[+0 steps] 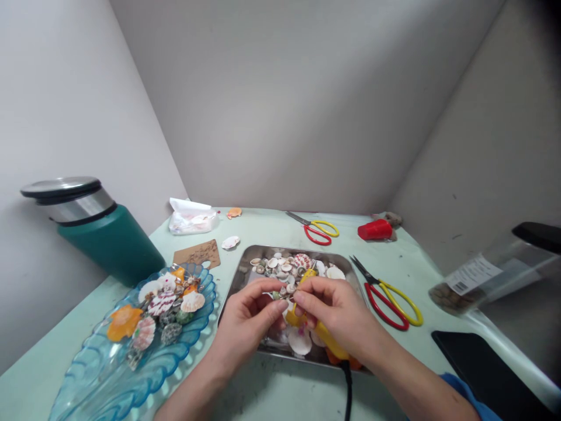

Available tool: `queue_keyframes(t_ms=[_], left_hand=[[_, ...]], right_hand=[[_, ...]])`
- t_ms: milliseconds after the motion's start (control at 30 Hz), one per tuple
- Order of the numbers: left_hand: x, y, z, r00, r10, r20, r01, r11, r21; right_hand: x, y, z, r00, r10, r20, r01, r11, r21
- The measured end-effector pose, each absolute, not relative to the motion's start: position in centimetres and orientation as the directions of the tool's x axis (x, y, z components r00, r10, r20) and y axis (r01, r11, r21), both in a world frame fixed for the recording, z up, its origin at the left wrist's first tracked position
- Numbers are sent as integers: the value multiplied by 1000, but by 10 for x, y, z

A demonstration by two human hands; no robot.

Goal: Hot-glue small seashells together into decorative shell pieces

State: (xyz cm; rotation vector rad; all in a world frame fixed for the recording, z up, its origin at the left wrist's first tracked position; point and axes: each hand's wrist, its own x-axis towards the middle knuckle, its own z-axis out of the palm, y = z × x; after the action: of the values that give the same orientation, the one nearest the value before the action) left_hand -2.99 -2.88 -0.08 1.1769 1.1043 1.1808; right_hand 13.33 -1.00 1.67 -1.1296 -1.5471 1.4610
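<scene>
My left hand is closed, with thumb and fingers pinching a cluster of small shells above the metal tray. From the other side, my right hand pinches at the same cluster with thumb and forefinger. Whether a separate tiny piece sits between its fingertips is too small to tell. Beneath the right hand, partly hidden, lies a yellow corded tool that looks like a hot glue gun. Loose shells of white, striped and brownish colours fill the tray around and below both hands.
A blue scalloped dish of shells and a green bottle stand left. Two pairs of scissors, a red cup-like piece, a clear container and a black phone-like slab lie right. A black cord crosses the front.
</scene>
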Motion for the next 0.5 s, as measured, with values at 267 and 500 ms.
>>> queue_keyframes(t_ms=[267, 500], left_hand=[[-29, -28, 0, 101, 992, -74, -73, 82, 994], [-28, -29, 3, 82, 992, -93, -99, 101, 990]], right_hand=[[133, -13, 24, -360, 926, -113, 95, -84, -992], [134, -11, 20, -372, 923, -99, 199, -26, -980]])
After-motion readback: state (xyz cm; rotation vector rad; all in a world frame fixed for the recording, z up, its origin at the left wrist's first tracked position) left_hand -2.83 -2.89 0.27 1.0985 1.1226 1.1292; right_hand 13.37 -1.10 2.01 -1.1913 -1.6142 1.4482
